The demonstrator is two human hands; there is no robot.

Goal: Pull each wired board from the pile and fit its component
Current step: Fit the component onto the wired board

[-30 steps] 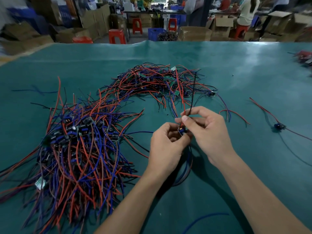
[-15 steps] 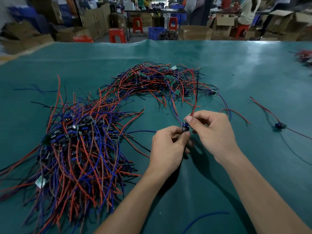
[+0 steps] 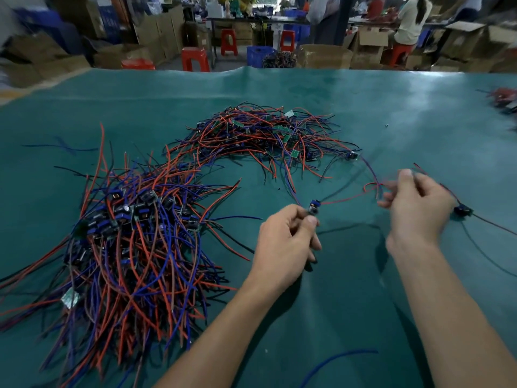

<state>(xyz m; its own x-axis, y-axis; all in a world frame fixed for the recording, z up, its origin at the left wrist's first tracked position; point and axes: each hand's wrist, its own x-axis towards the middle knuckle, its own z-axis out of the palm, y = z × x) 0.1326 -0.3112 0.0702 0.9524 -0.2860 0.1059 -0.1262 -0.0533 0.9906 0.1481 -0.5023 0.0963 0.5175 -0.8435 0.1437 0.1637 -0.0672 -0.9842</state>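
The left hand (image 3: 288, 242) is pinching a small wired board (image 3: 314, 207) between thumb and curled fingers, holding it just above the green surface (image 3: 363, 303) near the middle of the view. A red wire (image 3: 347, 198) and a darker one are running from that board out to the right, toward the right hand (image 3: 416, 205), which is blurred; its fingers are looking curled around the wire ends, though the blur is making the exact grip hard to tell. To the left, a large pile (image 3: 126, 247) of red, blue and black wired boards is lying on the surface, and a second tangle (image 3: 265, 135) with small green boards is lying farther back. Just beside the right hand, another wired part (image 3: 463, 211) is resting on the surface on its own. A loose blue wire (image 3: 335, 359) is lying near the front edge.
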